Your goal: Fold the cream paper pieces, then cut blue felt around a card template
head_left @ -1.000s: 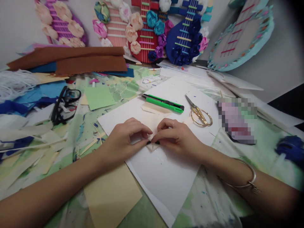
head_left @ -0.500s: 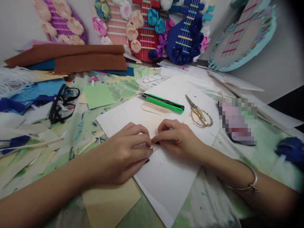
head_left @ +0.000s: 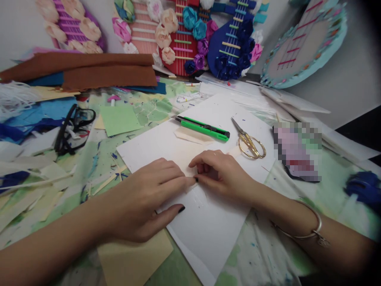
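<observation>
Both hands lie over a cream piece of paper (head_left: 182,158) on a white sheet (head_left: 211,238). My left hand (head_left: 151,194) is stretched flat, its thumb apart from the fingers and its index fingertip on the cream paper. Opposite it, my right hand (head_left: 223,172) has bent fingers, with a gap between index finger and thumb; the thumb tip meets the left index fingertip. Nothing shows in either hand, though the spot under the fingertips is partly hidden. A green utility knife (head_left: 205,128) and gold-handled scissors (head_left: 250,143) lie just beyond the hands.
Glasses (head_left: 70,133), a green paper square (head_left: 119,120) and paper scraps (head_left: 32,174) lie to the left. Brown sheets (head_left: 110,73) are behind. Decorated paper instruments (head_left: 229,47) stand along the wall. A pixelated item (head_left: 297,153) and a blue object (head_left: 363,190) are at right.
My left fingers have straightened from a bent pose, and the thumb has spread away. The right index finger and thumb have parted. The view has shifted slightly.
</observation>
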Demonstrator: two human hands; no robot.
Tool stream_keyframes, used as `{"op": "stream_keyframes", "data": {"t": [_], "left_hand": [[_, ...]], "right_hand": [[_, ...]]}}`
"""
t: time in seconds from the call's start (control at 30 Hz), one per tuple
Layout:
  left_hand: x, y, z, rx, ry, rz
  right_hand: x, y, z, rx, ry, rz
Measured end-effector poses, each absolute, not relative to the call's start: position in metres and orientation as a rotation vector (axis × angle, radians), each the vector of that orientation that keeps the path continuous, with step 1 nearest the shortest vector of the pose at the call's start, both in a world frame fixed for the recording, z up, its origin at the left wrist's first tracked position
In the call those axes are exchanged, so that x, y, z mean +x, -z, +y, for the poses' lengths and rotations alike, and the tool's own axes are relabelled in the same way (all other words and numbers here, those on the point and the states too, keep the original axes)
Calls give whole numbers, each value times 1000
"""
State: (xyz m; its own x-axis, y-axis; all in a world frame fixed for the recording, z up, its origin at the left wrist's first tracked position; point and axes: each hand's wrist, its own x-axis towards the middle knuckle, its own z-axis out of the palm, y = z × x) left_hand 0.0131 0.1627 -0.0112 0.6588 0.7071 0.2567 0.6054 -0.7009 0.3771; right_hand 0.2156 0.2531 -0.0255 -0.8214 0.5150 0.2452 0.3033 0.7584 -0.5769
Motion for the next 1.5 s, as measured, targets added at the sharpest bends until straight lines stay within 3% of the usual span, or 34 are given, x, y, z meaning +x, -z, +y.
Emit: {"op": "stream_keyframes", "data": {"t": [1.23, 1.5], "left_hand": [[13, 8, 165, 2560, -503, 1028], [13, 10, 165, 2560, -497, 1014]], "right_hand": [[226, 18, 265, -778, -1018, -2478], [221, 17, 256, -852, -800, -2600]]}}
